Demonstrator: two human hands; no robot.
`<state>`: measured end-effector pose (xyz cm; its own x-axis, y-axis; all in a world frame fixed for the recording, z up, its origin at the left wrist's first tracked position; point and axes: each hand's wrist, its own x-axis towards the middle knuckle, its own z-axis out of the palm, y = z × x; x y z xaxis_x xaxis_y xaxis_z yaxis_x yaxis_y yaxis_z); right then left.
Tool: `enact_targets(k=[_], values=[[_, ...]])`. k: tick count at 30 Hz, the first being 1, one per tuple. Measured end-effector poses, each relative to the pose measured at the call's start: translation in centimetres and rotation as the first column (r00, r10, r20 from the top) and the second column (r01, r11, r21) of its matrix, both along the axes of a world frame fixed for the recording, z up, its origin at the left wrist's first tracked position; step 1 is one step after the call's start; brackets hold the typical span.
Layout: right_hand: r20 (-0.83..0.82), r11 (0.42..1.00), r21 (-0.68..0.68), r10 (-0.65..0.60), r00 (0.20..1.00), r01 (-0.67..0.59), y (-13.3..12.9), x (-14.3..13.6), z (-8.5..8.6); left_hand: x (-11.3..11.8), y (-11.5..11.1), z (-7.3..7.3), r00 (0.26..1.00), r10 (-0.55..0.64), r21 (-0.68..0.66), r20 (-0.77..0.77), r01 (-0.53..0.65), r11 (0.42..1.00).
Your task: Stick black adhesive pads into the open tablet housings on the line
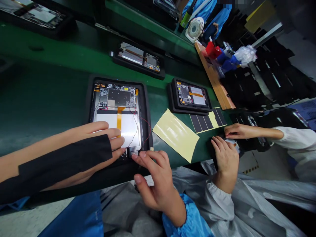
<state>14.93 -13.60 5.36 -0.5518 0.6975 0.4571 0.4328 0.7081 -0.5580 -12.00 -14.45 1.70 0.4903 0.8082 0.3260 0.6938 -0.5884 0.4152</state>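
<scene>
An opened tablet (115, 96) lies in a black foam tray (146, 108), its circuit board, silver battery, orange flat cable and thin red and black wires exposed. My left hand (100, 126) rests flat over the battery's lower left, fingers stretched out, fingertips near the tablet's lower edge. A long black strip (71, 161) lies along the back of that hand and the forearm. My right hand (159, 181) touches the tablet's lower right corner with its fingertips. Its thumb is held apart, and nothing shows between the fingers.
A yellow backing sheet (176, 135) and a sheet of black adhesive pieces (208, 121) lie right. More opened devices in foam trays stand behind: one (139, 59), another (191, 95). A co-worker's hands (227, 158) work at right. A white fan (195, 29) stands at the back.
</scene>
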Motion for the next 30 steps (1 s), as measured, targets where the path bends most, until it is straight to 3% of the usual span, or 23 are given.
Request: enact_targets(k=[4,6,8,12,16,20,23,27,30], values=[[0.085,1.0,0.01,-0.017,0.996,0.016,0.2,0.2,0.4,0.2,1.5,2.9,0.978,-0.173,0.185,-0.116,0.192,0.964],[0.084,1.0,0.003,-0.014,0.996,0.014,0.3,0.2,0.4,1.0,1.2,4.1,0.98,-0.129,0.255,-0.149,0.164,0.953],[0.063,1.0,-0.018,-0.013,0.998,0.014,0.3,0.3,0.3,2.2,0.2,4.5,0.995,0.002,0.273,-0.098,0.025,0.962],[-0.011,0.992,-0.126,-0.017,1.0,0.016,-0.1,0.4,0.0,4.7,-1.9,4.0,0.987,0.16,0.182,0.014,-0.16,0.97],[-0.093,0.961,-0.278,-0.026,0.995,-0.001,-0.8,0.6,-0.3,6.3,-1.9,3.2,0.978,0.207,0.226,-0.036,-0.194,0.955],[-0.115,0.952,-0.306,-0.043,0.992,0.006,-1.1,0.6,-0.3,6.6,-1.2,2.8,0.97,0.21,0.317,-0.118,-0.164,0.934],[-0.137,0.953,-0.304,-0.048,0.989,0.004,-1.2,0.6,-0.2,6.1,-0.7,2.9,0.98,0.193,0.235,-0.052,-0.176,0.956],[-0.124,0.944,-0.33,-0.046,0.991,0.003,-1.4,0.7,-0.1,5.3,0.3,3.3,0.966,0.233,-0.02,0.11,-0.232,0.973],[-0.102,0.947,-0.322,-0.042,0.994,0.007,-1.3,0.5,0.2,5.2,1.0,3.4,0.958,0.242,-0.072,0.152,-0.233,0.97]])
